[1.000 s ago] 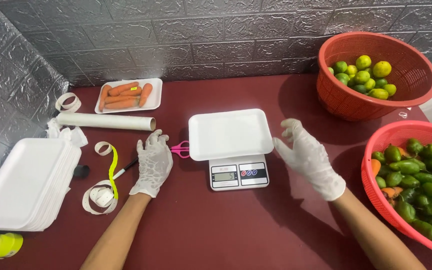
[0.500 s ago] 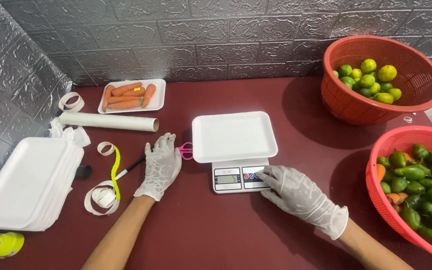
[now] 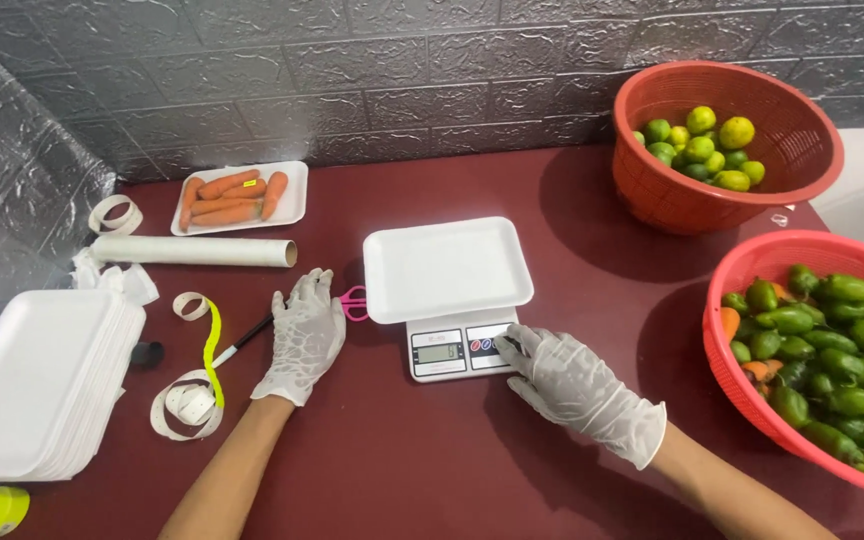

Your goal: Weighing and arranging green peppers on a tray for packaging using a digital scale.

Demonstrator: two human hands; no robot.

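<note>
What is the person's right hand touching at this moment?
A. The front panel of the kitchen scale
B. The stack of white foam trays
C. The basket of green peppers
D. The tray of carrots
A: the gloved right hand has its fingertips on the button panel of the kitchen scale, beside the display, while an empty white foam tray sits on the scale's platform.

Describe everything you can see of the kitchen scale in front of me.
The scale is small, white and looks plastic, sitting flat on the dark red table. An empty white foam tray rests on its platform and hides most of it. Only the front panel shows, with a lit grey display on its left part and buttons to the right. The gloved right hand has fingertips on the button area; the left hand lies flat on the table, apart from it.
</note>
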